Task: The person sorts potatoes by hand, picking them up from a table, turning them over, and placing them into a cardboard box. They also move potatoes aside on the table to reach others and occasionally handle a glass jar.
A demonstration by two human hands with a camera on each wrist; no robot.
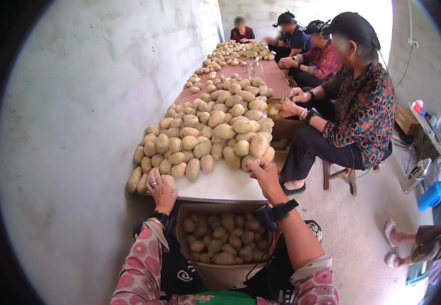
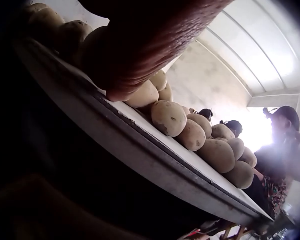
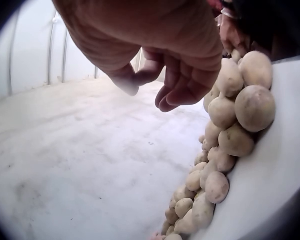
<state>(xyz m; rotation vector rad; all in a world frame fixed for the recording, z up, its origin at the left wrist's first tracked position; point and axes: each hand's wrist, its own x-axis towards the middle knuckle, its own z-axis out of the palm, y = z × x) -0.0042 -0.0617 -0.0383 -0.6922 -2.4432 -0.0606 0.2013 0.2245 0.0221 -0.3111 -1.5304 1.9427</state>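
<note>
A big heap of pale potatoes (image 1: pixel 215 127) covers a long table (image 1: pixel 220 187). My left hand (image 1: pixel 158 187) lies on the heap's near left corner, its fingers curved over a potato (image 1: pixel 154 176). In the left wrist view the hand (image 2: pixel 140 45) presses down on that potato (image 2: pixel 142 95) by the table edge (image 2: pixel 140 150). My right hand (image 1: pixel 261 170) hovers at the heap's near right end. Its fingers (image 3: pixel 175 87) are loosely curled and hold nothing, just above the potatoes (image 3: pixel 240 115). A cardboard box (image 1: pixel 220 277) of smaller potatoes stands under the table between my arms.
A concrete wall (image 1: pixel 78 127) runs close along the table's left side. Several seated people work along the right side, the nearest (image 1: pixel 358 101) on a wooden stool (image 1: pixel 340 175). A glass (image 1: pixel 251 67) stands farther up the table. Another person's feet (image 1: pixel 398 244) rest at the right.
</note>
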